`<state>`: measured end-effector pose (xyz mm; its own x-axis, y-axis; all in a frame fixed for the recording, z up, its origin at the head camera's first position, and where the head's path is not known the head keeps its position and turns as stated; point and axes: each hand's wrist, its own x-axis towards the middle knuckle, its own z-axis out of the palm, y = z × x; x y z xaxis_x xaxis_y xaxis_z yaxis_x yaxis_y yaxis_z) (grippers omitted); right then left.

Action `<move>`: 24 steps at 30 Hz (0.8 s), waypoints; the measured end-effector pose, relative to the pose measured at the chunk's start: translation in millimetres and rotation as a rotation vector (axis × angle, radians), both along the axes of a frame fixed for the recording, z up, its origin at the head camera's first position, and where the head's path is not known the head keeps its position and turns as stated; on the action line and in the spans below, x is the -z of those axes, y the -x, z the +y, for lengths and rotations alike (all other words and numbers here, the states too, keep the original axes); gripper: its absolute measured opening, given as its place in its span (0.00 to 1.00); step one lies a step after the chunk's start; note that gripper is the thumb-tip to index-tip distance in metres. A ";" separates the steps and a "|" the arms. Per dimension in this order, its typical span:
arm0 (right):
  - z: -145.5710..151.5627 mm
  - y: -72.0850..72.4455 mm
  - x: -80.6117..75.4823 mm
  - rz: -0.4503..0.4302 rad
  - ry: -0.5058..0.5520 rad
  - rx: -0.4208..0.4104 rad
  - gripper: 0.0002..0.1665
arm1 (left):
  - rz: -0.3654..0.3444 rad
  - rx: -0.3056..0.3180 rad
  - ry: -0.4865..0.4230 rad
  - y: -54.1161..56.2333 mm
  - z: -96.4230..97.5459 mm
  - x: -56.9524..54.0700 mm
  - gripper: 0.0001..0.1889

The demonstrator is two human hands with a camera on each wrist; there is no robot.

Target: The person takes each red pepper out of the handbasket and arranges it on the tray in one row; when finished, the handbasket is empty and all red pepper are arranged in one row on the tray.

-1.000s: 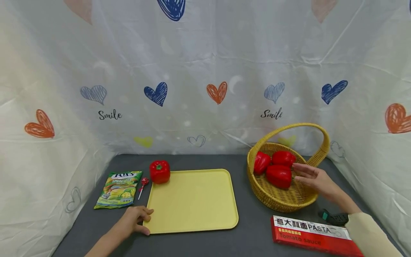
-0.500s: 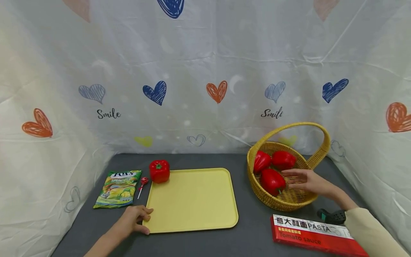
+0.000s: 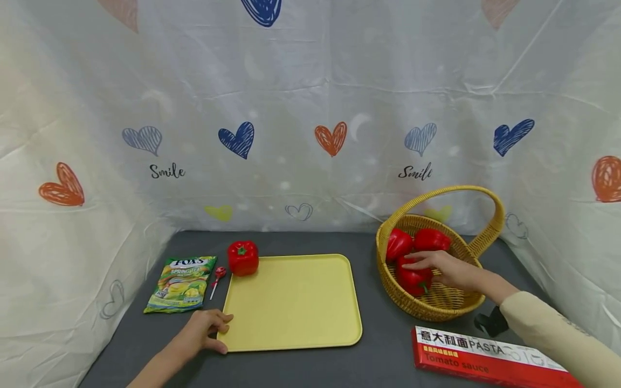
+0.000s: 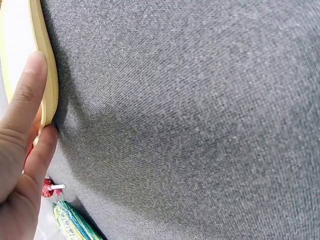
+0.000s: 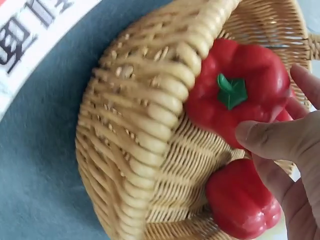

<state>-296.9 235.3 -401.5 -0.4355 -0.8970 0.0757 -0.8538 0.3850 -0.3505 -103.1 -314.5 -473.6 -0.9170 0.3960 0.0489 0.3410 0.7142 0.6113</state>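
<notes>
In the head view my left hand (image 3: 204, 330) holds the front left corner of a yellow tray (image 3: 293, 304), thumb and fingers at its rim. The left wrist view shows the same tray rim (image 4: 49, 95) against the thumb. My right hand (image 3: 448, 269) reaches into a yellow wicker basket (image 3: 417, 308) and grips a red bell pepper (image 3: 411, 279). In the right wrist view the thumb lies on this bell pepper (image 5: 240, 75), with fingers round its far side. Two more bell peppers, one at the left (image 3: 399, 243) and one behind (image 3: 430, 239), lie in the basket.
Another red bell pepper (image 3: 243, 257) stands at the tray's back left corner. Left of it lie a lollipop (image 3: 218, 275) and a green candy bag (image 3: 181, 285). A red pasta box (image 3: 461, 358) lies before the basket, whose tall handle (image 3: 451, 189) arches over it.
My right hand has moved left inside the basket onto the front bell pepper, which turned so its stem faces the front, and now grips it. The left hand has stayed at the tray.
</notes>
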 end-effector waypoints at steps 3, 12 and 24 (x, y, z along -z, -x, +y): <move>0.1 2.3 -3.2 -0.013 -0.063 0.012 0.32 | 0.007 0.003 -0.010 0.6 1.3 0.6 0.23; -2.9 10.2 -9.2 -0.066 -0.082 0.065 0.34 | -0.024 -0.016 -0.014 0.3 0.9 -1.5 0.23; 3.1 10.1 -0.9 -0.078 -0.046 0.159 0.37 | -0.033 -0.015 -0.031 -0.7 0.5 -0.4 0.24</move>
